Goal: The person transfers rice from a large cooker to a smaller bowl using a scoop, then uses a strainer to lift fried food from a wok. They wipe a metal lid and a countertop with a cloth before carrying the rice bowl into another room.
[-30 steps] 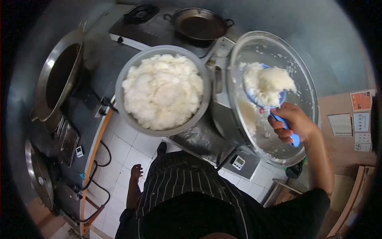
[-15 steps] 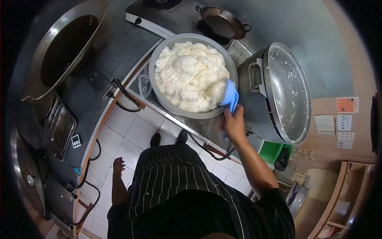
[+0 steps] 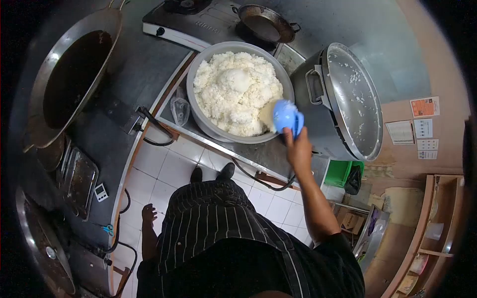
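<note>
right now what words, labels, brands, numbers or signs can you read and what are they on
"Rinnai", probably: stove top, blurred.
Wall papers: print too small to read.
Timer: display too small to read.
Cardboard box: marking too blurred to read.
Steel pot: faint marking, unreadable.

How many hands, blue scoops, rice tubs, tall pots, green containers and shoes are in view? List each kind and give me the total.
Hands: 2 (left hand, right hand)
Blue scoop: 1
Rice tub: 1
Tall pot: 1
Green container: 1
Shoes: 2 (one, another)
Total: 8
</note>
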The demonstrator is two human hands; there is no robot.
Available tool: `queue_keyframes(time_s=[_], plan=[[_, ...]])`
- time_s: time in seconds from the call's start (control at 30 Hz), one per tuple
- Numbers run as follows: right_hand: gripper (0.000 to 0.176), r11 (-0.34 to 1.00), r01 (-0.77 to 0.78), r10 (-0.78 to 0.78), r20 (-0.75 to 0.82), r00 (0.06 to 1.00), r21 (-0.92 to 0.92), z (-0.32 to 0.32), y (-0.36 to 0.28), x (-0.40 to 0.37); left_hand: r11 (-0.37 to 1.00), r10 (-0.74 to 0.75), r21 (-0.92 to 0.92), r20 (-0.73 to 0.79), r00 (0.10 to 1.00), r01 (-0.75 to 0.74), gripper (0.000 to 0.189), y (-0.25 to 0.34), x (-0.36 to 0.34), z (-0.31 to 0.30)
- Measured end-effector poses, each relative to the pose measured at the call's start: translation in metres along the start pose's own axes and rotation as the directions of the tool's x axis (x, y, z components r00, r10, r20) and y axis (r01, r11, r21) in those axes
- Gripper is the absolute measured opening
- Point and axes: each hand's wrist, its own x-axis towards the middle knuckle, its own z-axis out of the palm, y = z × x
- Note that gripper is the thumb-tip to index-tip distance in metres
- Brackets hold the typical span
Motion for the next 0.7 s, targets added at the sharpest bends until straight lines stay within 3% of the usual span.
queue_keyframes(time_s=[0.1, 0.13, 0.23, 0.27, 0.43, 0.5, 0.57, 0.7], plan=[[0.047, 0.989, -0.002, 0.021, 0.127, 0.992, -0.145, 0.000, -0.013, 0.006, 0.995, 0.076, 0.062, 0.069, 0.995, -0.080, 0.032, 0.006, 0.014, 0.002], [0.047, 0.987, 0.059, -0.038, 0.142, 0.989, -0.149, 0.000, -0.013, 0.013, 0.999, 0.008, -0.049, 0.161, 0.987, 0.000, 0.032, 0.011, 0.028, -0.004], [0.044, 0.969, 0.069, 0.001, 0.284, 0.959, -0.236, -0.006, -0.035, 0.039, 0.999, 0.015, -0.043, 0.230, 0.973, -0.006, 0.032, 0.023, 0.050, -0.008], [0.044, 0.970, 0.060, 0.009, 0.282, 0.959, -0.234, 0.001, -0.037, 0.049, 0.996, 0.084, -0.049, 0.198, 0.977, -0.076, 0.032, 0.036, 0.033, -0.002], [0.045, 0.952, 0.196, -0.096, 0.378, 0.921, -0.236, 0.013, -0.028, 0.073, 0.990, 0.139, -0.029, 0.220, 0.966, -0.136, 0.034, 0.065, 0.035, 0.019], [0.045, 0.937, 0.233, -0.119, 0.389, 0.914, -0.261, -0.001, -0.024, 0.077, 0.979, 0.123, 0.151, 0.113, 0.986, -0.139, 0.035, 0.072, 0.038, 0.033], [0.045, 0.917, 0.280, -0.149, 0.405, 0.902, -0.284, -0.017, -0.026, 0.082, 0.979, 0.155, 0.102, 0.182, 0.971, -0.176, 0.035, 0.072, 0.037, 0.034], [0.044, 0.945, 0.231, -0.147, 0.330, 0.932, -0.233, -0.070, -0.042, 0.068, 0.992, 0.099, 0.072, 0.117, 0.988, -0.108, 0.034, 0.055, 0.049, 0.030]])
